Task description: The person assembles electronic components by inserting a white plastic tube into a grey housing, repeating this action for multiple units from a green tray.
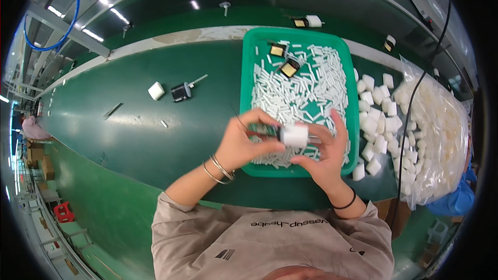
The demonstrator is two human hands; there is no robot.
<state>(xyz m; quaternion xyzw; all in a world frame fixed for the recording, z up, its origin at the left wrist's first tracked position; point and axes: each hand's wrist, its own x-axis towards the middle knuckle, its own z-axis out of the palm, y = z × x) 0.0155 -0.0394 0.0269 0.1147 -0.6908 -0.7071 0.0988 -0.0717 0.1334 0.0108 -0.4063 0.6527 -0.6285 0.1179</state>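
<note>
Both hands [282, 148] around half-hidden white cap [294, 135]

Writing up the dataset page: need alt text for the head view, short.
Two bare hands, left hand and right hand, hold a small white-capped part over a green tray of white tubes on a green workbench. White caps lie piled to the right.

I see a green tray [248, 98] of white sticks [301, 88] on a dark green belt [129, 129]. The cap [294, 136] I hold is white (wristbands silver and black).
</note>
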